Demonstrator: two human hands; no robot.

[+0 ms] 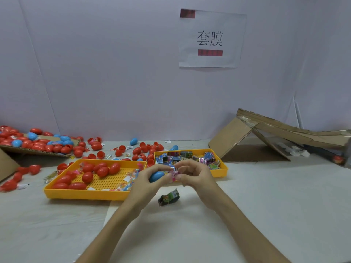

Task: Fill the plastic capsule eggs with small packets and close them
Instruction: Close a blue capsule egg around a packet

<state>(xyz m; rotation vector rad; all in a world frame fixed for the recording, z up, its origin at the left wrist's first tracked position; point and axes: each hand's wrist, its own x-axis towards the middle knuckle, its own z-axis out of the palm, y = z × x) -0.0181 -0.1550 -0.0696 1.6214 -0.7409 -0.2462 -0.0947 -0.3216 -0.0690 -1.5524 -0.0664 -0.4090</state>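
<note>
- The fingers [158, 168] of the left hand [146, 177] are curled round a blue capsule egg [156, 176], gripping it just above the desk [266, 196].
- The right hand [195, 173] has its fingers bent inward, and their tips pinch a small pink packet [173, 174] held against the egg's right end — whether the egg is open there cannot be told.
- Both bare forearms come in from the bottom edge and converge, so the hands meet in front of the two trays.
- A dark green packet [169, 197] lies on the desk just in front of the hands, touching neither.
- The large yellow tray [85, 193], left of the hands, holds red eggs and a few clear-wrapped packets.
- The smaller yellow tray [224, 170] behind the hands is filled with colourful packets.
- More red and blue eggs lie loose behind the trays — and heaped on a cardboard sheet [38, 151] at far left.
</note>
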